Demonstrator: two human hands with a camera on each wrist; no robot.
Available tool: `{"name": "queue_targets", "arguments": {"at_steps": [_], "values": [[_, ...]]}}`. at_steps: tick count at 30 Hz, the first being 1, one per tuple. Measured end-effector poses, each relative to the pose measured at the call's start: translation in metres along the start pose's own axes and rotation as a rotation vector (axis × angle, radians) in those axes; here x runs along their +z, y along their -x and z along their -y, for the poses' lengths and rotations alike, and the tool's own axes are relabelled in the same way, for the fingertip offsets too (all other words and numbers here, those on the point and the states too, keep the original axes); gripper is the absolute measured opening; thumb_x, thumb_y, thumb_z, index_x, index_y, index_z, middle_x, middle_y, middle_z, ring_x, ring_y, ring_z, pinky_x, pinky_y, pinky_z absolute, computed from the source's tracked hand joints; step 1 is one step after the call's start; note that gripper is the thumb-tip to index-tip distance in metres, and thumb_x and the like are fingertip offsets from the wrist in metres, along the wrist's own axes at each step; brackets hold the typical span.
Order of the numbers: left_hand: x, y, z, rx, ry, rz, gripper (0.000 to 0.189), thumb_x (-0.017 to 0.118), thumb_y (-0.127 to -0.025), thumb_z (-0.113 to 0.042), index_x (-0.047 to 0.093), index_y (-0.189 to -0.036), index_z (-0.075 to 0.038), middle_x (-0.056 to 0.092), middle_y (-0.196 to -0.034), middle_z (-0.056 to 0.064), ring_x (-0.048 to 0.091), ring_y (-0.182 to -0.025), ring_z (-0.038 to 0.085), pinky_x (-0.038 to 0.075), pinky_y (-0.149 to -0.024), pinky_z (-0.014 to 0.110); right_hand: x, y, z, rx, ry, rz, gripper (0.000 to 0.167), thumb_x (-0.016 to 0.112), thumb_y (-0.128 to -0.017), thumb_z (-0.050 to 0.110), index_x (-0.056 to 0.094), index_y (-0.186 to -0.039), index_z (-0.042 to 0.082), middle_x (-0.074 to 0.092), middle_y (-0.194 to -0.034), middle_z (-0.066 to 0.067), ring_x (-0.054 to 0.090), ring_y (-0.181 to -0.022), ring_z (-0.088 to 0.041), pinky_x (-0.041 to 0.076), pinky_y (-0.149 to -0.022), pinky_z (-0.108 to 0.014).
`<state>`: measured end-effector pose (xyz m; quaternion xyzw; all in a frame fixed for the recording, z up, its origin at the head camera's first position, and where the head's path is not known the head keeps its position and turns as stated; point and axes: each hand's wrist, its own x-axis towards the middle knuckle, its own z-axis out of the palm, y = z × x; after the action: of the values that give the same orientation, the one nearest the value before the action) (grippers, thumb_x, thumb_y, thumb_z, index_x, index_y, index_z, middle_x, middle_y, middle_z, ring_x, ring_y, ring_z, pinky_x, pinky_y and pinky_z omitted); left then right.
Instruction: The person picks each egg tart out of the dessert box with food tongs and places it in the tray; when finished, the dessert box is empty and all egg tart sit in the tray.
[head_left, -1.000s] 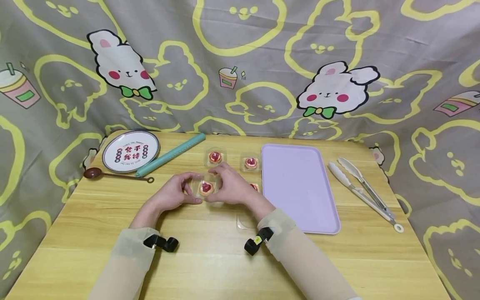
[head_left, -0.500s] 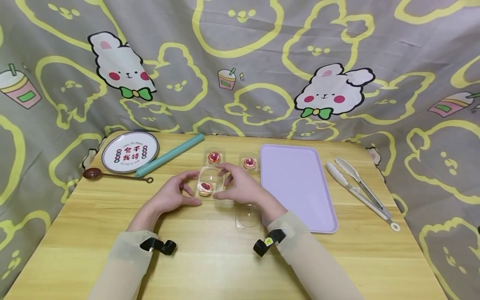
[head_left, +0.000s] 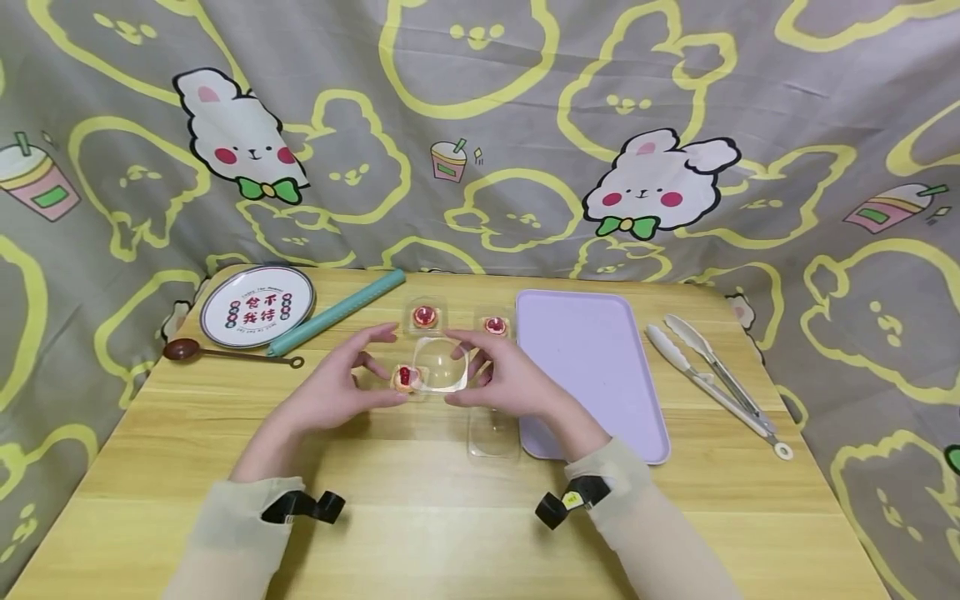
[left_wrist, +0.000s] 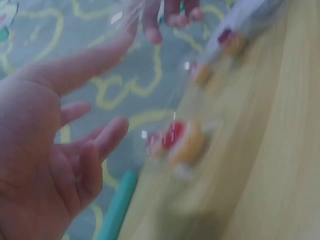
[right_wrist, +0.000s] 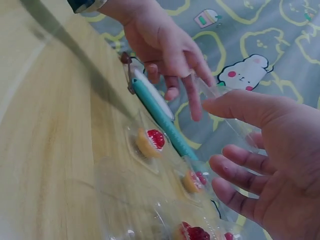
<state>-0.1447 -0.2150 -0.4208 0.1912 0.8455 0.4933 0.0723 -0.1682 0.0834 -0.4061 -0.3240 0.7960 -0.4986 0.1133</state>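
Note:
My right hand (head_left: 513, 375) pinches a clear plastic lid (head_left: 441, 365), raised and tilted above the table. In the right wrist view that lid (right_wrist: 241, 129) is a faint pane by the thumb and index finger. My left hand (head_left: 322, 379) is spread, its fingers apart from anything held. Between the hands sits a red-topped tart (head_left: 405, 379) in its uncovered clear base; in the left wrist view the tart (left_wrist: 185, 142) is blurred. Two more tarts in clear boxes, a left one (head_left: 424, 317) and a right one (head_left: 495, 326), stand behind. My right hand may hide another tart.
A clear plastic piece (head_left: 493, 435) lies near a lilac tray (head_left: 592, 375). Metal tongs (head_left: 720, 387) lie at the right. At the left are a plate (head_left: 257, 307), a teal rod (head_left: 336, 314) and a brown spoon (head_left: 182, 350). A patterned curtain (head_left: 480, 125) backs the table.
The lid has come off the tart's base and moved up and right with my right hand. My left hand has drawn slightly left, away from the base.

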Motion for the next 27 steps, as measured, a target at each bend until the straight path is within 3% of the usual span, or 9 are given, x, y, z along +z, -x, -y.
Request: {"name": "queue_targets", "arguments": {"at_steps": [5, 10, 14, 20, 24, 27], "values": [[0.017, -0.004, -0.023, 0.074, 0.074, 0.067, 0.088, 0.092, -0.086, -0.018, 0.045, -0.16, -0.026, 0.06, -0.145, 0.009, 0.071, -0.096, 0.027, 0.054, -0.06, 0.032, -0.004, 0.008, 0.002, -0.051, -0.04, 0.014, 0.086, 0.092, -0.083, 0.008, 0.048, -0.157, 0.002, 0.066, -0.126, -0.015, 0.066, -0.087, -0.023, 0.061, -0.07, -0.038], [0.032, -0.009, -0.034, 0.102, 0.132, 0.048, 0.079, 0.089, -0.088, -0.016, 0.051, -0.158, -0.022, 0.068, -0.135, 0.009, 0.071, -0.09, 0.022, 0.056, -0.062, 0.029, -0.007, 0.017, 0.003, -0.078, -0.102, -0.009, 0.083, 0.091, -0.084, 0.007, 0.05, -0.157, 0.003, 0.067, -0.127, -0.016, 0.065, -0.082, -0.024, 0.06, -0.068, -0.037], [0.041, -0.01, -0.036, 0.13, 0.192, -0.007, 0.08, 0.089, -0.087, -0.01, 0.052, -0.158, -0.018, 0.07, -0.129, 0.005, 0.072, -0.089, 0.024, 0.055, -0.06, 0.028, -0.008, 0.023, -0.001, -0.093, -0.199, -0.063, 0.078, 0.088, -0.084, -0.001, 0.053, -0.154, 0.0, 0.071, -0.122, -0.016, 0.067, -0.08, -0.022, 0.058, -0.066, -0.031], [0.051, -0.015, -0.031, 0.174, 0.276, -0.049, 0.08, 0.084, -0.087, 0.004, 0.05, -0.158, -0.01, 0.076, -0.121, 0.009, 0.074, -0.085, 0.023, 0.051, -0.057, 0.024, -0.009, 0.03, -0.009, -0.127, -0.31, -0.088, 0.077, 0.08, -0.088, -0.012, 0.048, -0.157, 0.0, 0.07, -0.123, -0.029, 0.071, -0.085, -0.021, 0.059, -0.07, -0.028], [0.055, -0.016, -0.031, 0.173, 0.271, -0.035, 0.081, 0.083, -0.087, 0.005, 0.048, -0.159, -0.01, 0.076, -0.121, 0.007, 0.072, -0.083, 0.022, 0.047, -0.055, 0.022, -0.011, 0.035, -0.013, -0.132, -0.331, -0.061, 0.073, 0.073, -0.094, -0.013, 0.043, -0.159, 0.0, 0.067, -0.128, -0.03, 0.069, -0.088, -0.021, 0.058, -0.075, -0.026], [0.056, -0.016, -0.031, 0.174, 0.23, -0.023, 0.08, 0.084, -0.089, -0.001, 0.048, -0.16, -0.014, 0.075, -0.125, 0.003, 0.071, -0.08, 0.022, 0.043, -0.052, 0.022, -0.013, 0.038, -0.016, -0.144, -0.336, -0.052, 0.072, 0.068, -0.096, -0.014, 0.039, -0.16, -0.001, 0.068, -0.131, -0.027, 0.069, -0.089, -0.029, 0.059, -0.079, -0.028]]}}
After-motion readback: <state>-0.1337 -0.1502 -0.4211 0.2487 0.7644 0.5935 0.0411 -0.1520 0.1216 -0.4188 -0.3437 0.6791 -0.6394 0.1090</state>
